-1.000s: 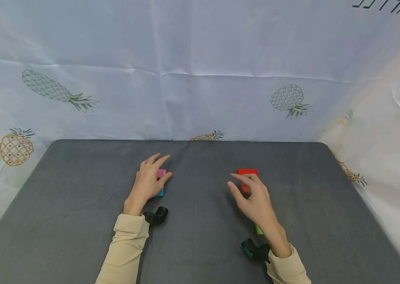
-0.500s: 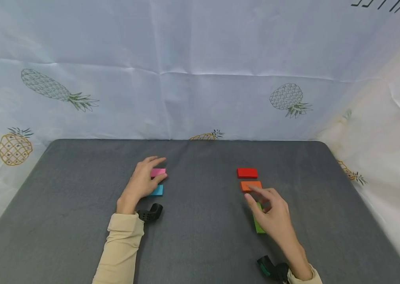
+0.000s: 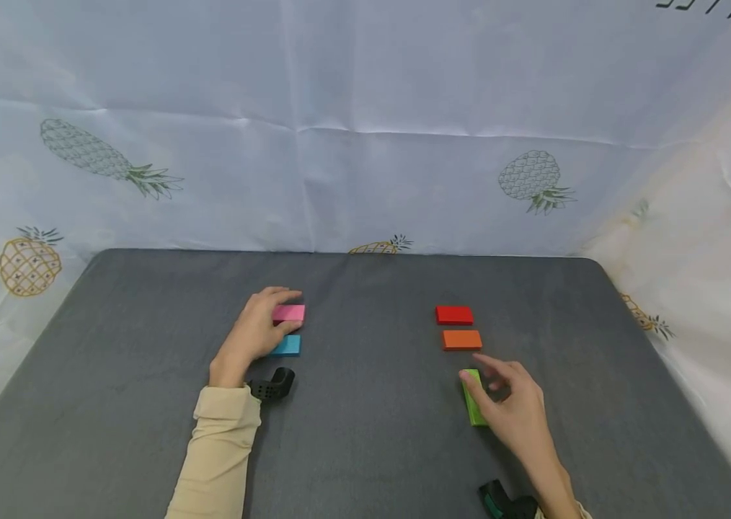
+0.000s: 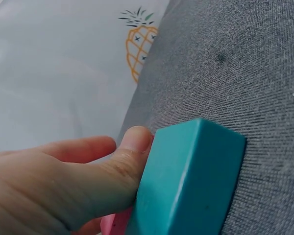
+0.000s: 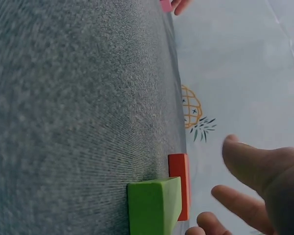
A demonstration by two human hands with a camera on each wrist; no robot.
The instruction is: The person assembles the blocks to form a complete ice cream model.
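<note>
A pink block [image 3: 289,313] lies left of the table's middle, and my left hand [image 3: 250,333] holds it between a thumb on its near side and fingers on its far side. Just nearer lies a blue block [image 3: 286,346], which fills the foreground of the left wrist view as a teal block [image 4: 186,181]. At the right, my right hand [image 3: 513,404] hovers beside a green block [image 3: 474,398], thumb overlapping its far end in the head view. That hand's fingers are spread and loosely bent, with nothing between them in the right wrist view.
An orange block [image 3: 461,340] lies beyond the green one, with a red block [image 3: 454,315] behind it. Grey cloth covers the table [image 3: 365,432]. A pale pineapple-print curtain [image 3: 365,173] hangs at the back and sides.
My right hand has drawn back and right from over the red and orange blocks to the green one. My left hand has shifted slightly left and narrowed its thumb-finger gap around the pink block.
</note>
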